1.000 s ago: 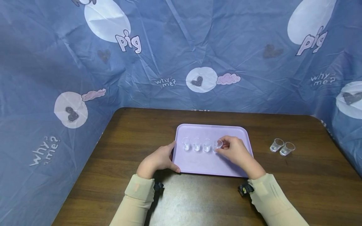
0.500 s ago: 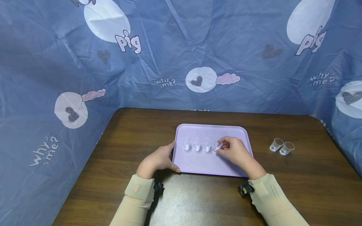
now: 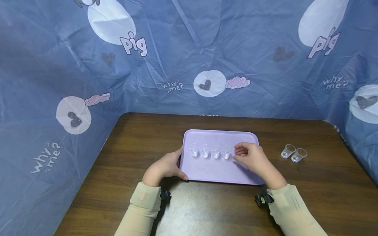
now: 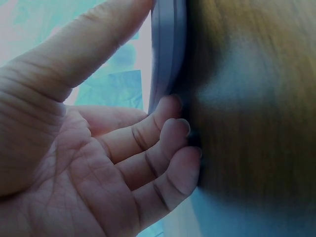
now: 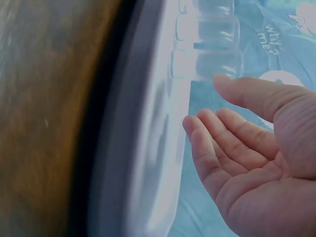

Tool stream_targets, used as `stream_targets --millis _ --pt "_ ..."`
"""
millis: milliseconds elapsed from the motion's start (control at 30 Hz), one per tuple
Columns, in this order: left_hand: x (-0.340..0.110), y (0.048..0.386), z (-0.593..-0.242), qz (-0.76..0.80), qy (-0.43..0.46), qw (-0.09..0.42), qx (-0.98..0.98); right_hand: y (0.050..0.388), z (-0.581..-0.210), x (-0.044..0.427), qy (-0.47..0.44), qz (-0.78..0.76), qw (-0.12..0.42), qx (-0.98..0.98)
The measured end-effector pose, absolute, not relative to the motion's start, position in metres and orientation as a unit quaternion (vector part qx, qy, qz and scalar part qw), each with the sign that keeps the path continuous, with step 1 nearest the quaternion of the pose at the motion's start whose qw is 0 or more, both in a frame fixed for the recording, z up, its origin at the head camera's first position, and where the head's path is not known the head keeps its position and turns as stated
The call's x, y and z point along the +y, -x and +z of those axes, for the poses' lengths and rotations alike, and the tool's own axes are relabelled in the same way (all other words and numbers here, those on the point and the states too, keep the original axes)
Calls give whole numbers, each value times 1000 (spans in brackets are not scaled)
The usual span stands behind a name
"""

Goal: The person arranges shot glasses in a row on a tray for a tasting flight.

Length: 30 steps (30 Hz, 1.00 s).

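Observation:
Four small clear cups stand upright in a row across the lilac tray (image 3: 218, 172); the rightmost cup (image 3: 226, 152) is beside my right hand (image 3: 255, 160). That hand holds nothing, its thumb and fingers apart just right of the cup. In the right wrist view, the thumb of the right hand (image 5: 261, 148) is close to the nearest cup (image 5: 207, 64); whether they touch I cannot tell. My left hand (image 3: 165, 167) rests against the tray's left side, with the thumb at its front left corner. The left wrist view shows the left hand (image 4: 98, 148) with fingers loosely bent against the tray edge (image 4: 165, 49).
Two more clear cups, one (image 3: 288, 151) and another (image 3: 299, 155), stand close together on the brown table (image 3: 141, 131) to the right of the tray. A blue printed cloth (image 3: 165, 59) hangs behind the table and along its sides.
My right hand has let go of the rightmost cup on the tray and moved a little to the right. The left hand and the tray have not visibly moved.

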<state>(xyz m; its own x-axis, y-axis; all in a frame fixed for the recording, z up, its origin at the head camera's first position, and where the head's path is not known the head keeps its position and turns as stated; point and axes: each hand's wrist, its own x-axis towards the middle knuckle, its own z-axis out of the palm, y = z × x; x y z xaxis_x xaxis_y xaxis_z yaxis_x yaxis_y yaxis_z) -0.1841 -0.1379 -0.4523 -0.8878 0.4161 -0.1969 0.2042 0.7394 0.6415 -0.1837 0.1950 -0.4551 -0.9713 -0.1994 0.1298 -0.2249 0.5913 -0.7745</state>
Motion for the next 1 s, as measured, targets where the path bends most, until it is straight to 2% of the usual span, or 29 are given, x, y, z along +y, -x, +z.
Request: stream_targets --millis 467,1000 --pt "-138 182 -451 306 -177 159 922 174 -439 229 -79 433 75 -895" --pt "-138 185 -453 310 -171 161 921 165 -423 269 -55 426 116 -895"
